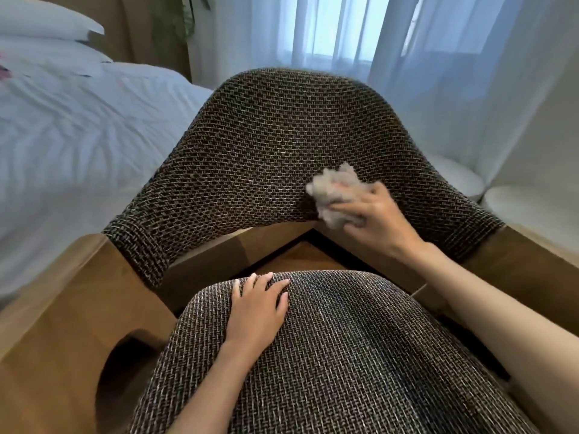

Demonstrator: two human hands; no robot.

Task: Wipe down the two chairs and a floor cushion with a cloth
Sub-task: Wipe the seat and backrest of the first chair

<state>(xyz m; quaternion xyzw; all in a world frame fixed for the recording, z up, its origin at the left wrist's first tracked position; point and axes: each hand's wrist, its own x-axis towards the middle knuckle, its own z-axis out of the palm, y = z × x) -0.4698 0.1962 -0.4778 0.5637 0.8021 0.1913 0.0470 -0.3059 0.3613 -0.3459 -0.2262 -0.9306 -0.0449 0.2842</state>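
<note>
Dark brown-and-cream woven tweed covers the chair backrest (pixel 266 145) and the near seat cushion (pixel 344 355); warm brown wood frame (pixel 62 302); pale grey cloth (pixel 335 192); white bedding (pixel 78 126) left, white sheer curtains (pixel 438 57) far.

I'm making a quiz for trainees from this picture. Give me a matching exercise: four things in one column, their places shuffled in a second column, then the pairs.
Things:
1 cloth
2 left hand
3 bed
4 curtain

Places:
a behind the backrest
b flat on the seat cushion
c bunched in the right hand, against the backrest
d left of the backrest

Pairs: 1-c, 2-b, 3-d, 4-a
</note>
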